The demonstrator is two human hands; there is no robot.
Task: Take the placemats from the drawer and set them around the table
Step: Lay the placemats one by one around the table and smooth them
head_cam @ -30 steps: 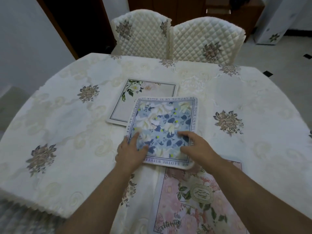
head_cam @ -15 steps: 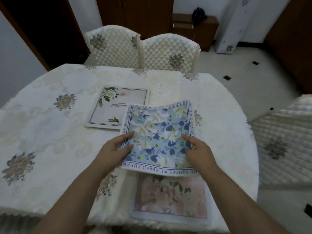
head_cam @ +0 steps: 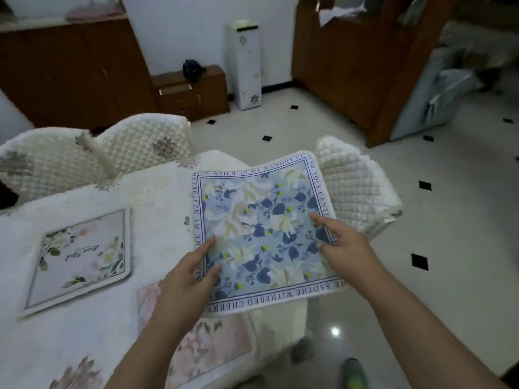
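Observation:
A blue floral placemat (head_cam: 261,220) with a lettered border is lifted off the table (head_cam: 157,197), hanging over its right edge. My left hand (head_cam: 191,276) pinches its near left edge, thumb on top. My right hand (head_cam: 342,245) pinches its right edge, forefinger stretched along the top. A white placemat (head_cam: 81,256) with green leaves lies flat on the table to the left. A pink floral placemat (head_cam: 213,343) lies at the near edge, partly hidden by my left forearm and the blue mat.
Two quilted cream chairs (head_cam: 84,161) stand at the far side of the table, a third quilted chair (head_cam: 356,186) at the right, partly behind the blue mat. Tiled floor opens to the right. A low wooden cabinet (head_cam: 193,94) and a white stand (head_cam: 244,66) are against the wall.
Both hands have lifted the blue placemat from the table's middle and carried it right, past the table's edge. My view has swung right toward the right-hand chair and floor.

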